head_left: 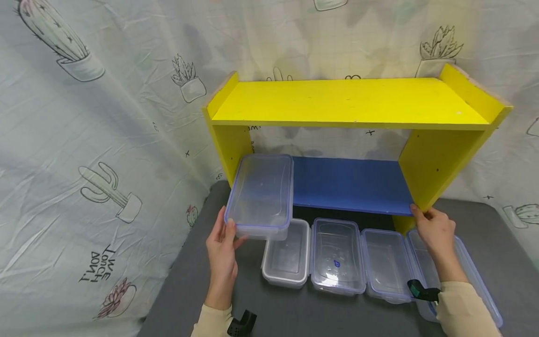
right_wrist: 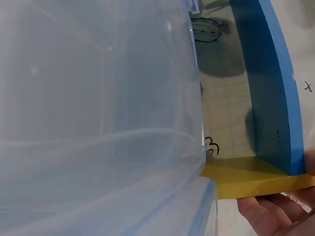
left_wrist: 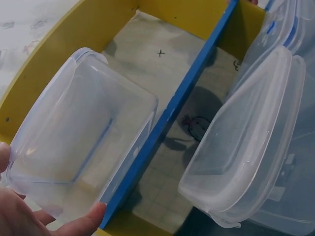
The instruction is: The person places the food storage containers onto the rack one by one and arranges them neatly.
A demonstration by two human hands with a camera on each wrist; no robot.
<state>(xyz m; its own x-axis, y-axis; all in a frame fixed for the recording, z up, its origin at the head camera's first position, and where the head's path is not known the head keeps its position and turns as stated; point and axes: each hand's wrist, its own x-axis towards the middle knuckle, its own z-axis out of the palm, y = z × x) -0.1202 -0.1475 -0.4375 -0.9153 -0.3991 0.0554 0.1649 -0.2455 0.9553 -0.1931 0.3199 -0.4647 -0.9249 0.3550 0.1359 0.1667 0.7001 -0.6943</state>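
Observation:
My left hand [head_left: 223, 262] grips the front end of a clear plastic food container [head_left: 263, 187] with a blue-edged lid. In the head view the container overlaps the left end of the blue shelf board [head_left: 347, 182], and in the left wrist view its base is close over the board's front edge. My right hand [head_left: 435, 234] holds the front corner where the blue board meets the yellow right side panel [head_left: 440, 159]; in the right wrist view its fingers [right_wrist: 263, 211] curl around the yellow panel's edge.
Below the shelf, several lidded containers stand in a row on the grey table [head_left: 185, 290]: a white-rimmed one [head_left: 286, 262], a blue-rimmed one [head_left: 338, 262], and more to the right, partly behind my right forearm. The yellow top board [head_left: 349, 100] spans above. A printed cloth [head_left: 147, 117] hangs behind.

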